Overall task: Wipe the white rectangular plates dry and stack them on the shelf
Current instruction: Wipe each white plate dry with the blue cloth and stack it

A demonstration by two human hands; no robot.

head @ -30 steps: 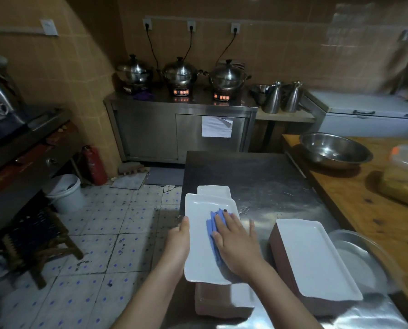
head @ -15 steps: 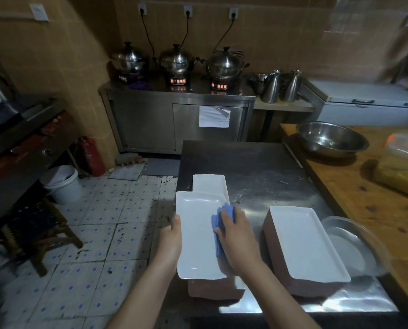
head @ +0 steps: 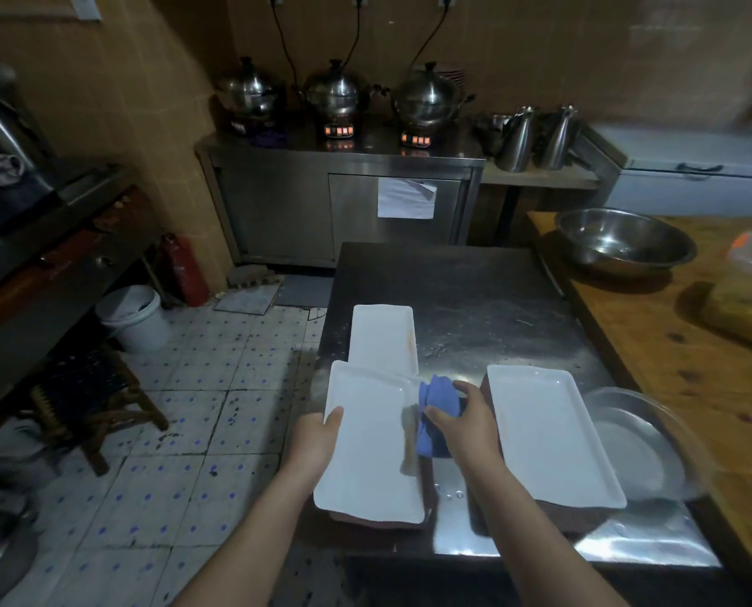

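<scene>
My left hand (head: 317, 442) grips the left edge of a white rectangular plate (head: 372, 444), thumb on its top face, above the steel table. My right hand (head: 463, 424) holds a blue cloth (head: 437, 405) at the plate's right edge. Under the held plate lies a reddish-brown stack (head: 380, 521). Beyond it another white plate (head: 383, 339) rests flat on the table. To the right a further white plate (head: 549, 433) tops a second stack.
The steel table (head: 474, 300) carries a round metal tray (head: 641, 449) at the right. A wooden counter (head: 680, 343) with a steel bowl (head: 623, 240) borders it. Tiled floor, a white bucket (head: 133, 319) and a stool (head: 87, 400) lie to the left.
My right hand slid the blue cloth from the middle of the plate to its right edge. The left hand kept its grip while the plate shifted slightly left.
</scene>
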